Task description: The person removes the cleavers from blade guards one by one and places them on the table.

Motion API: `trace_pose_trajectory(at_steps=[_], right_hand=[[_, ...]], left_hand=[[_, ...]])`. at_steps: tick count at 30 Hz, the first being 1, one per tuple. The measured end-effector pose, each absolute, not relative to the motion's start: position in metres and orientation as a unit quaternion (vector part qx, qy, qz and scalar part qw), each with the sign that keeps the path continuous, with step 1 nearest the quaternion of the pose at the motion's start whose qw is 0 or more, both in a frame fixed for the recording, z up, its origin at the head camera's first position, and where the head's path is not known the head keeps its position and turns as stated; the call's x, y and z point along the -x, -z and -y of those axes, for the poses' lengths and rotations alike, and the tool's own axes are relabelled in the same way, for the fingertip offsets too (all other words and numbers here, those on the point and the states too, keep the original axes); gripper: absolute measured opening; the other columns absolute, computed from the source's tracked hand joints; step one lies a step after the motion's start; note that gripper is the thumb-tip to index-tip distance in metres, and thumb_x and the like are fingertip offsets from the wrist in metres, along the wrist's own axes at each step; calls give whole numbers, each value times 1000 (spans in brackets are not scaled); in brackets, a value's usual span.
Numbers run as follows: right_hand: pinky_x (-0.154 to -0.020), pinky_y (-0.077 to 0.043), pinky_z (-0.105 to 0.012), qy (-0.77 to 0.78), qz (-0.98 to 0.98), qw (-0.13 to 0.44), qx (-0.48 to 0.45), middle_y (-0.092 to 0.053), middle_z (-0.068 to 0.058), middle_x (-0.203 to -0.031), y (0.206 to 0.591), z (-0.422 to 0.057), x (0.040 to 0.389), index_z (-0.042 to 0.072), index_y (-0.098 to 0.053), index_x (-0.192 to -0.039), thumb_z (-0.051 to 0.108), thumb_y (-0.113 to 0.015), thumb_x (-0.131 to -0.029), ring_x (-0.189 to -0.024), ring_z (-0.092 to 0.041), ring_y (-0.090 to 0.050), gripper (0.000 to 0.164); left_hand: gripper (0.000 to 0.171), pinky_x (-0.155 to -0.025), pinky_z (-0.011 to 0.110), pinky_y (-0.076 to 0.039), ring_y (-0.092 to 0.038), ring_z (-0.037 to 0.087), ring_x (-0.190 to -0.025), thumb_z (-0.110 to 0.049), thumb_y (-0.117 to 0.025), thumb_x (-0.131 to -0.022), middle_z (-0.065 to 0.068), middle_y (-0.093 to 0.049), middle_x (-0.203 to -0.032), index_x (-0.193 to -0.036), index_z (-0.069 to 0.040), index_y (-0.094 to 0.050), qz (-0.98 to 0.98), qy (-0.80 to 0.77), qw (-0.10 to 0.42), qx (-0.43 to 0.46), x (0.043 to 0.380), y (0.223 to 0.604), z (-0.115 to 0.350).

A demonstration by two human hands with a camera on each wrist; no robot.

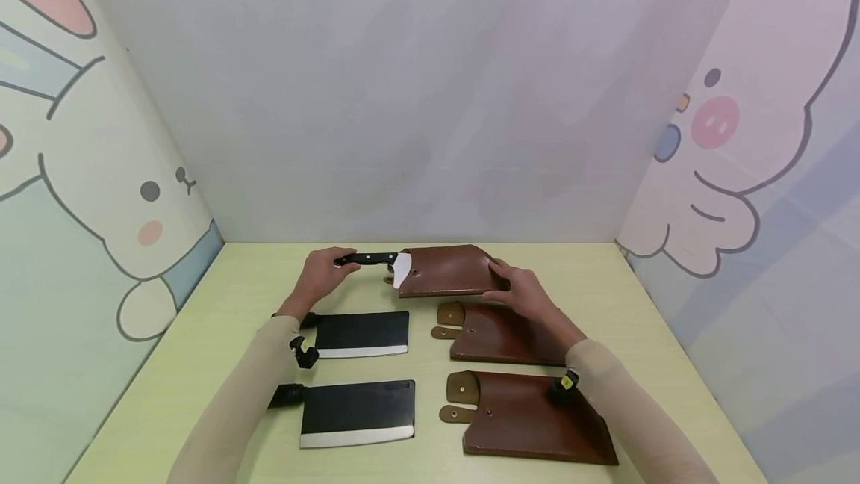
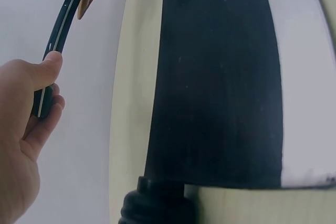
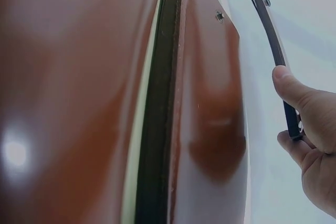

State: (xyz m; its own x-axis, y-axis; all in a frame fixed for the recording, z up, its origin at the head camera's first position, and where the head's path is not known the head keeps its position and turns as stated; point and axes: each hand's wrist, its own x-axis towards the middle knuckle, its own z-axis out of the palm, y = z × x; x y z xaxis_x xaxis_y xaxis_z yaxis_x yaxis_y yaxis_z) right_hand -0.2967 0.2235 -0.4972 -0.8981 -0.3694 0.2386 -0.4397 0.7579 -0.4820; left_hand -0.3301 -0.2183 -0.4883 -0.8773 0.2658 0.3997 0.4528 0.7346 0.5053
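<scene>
A cleaver (image 1: 368, 258) with a black riveted handle is held up at the back of the table, most of its blade hidden inside a brown leather sheath (image 1: 446, 271). Only a silver strip of blade shows at the sheath's mouth. My left hand (image 1: 321, 275) grips the handle, thumb along it, as the left wrist view also shows on the handle (image 2: 59, 35). The sheath's right end is pinched by my right hand (image 1: 527, 292); in the right wrist view the sheath (image 3: 273, 40) appears edge-on between thumb and fingers.
Two more dark-bladed cleavers lie on the left, one farther back (image 1: 363, 333) and one in front (image 1: 358, 411). To their right lie two brown sheaths, a rear one (image 1: 500, 334) and a front one (image 1: 531, 417), straps pointing left. A grey wall (image 1: 416, 133) stands behind the table.
</scene>
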Motion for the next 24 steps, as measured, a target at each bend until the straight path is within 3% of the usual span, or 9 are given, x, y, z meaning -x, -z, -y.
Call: trace_pose_trajectory(at_steps=[24], right_hand=[[-99,-51,-55,-281,930,92,-221,-44,-28,-153,495,-236,290,-2,-46,-150,30,-80,-89,-131,-45,-53,76]], left_hand=[[36,-73,50,-57,-73,34,-84,-20,-80,-91,22,-76,-105,-119,2,-74,923,290,181,179,324,480,230]])
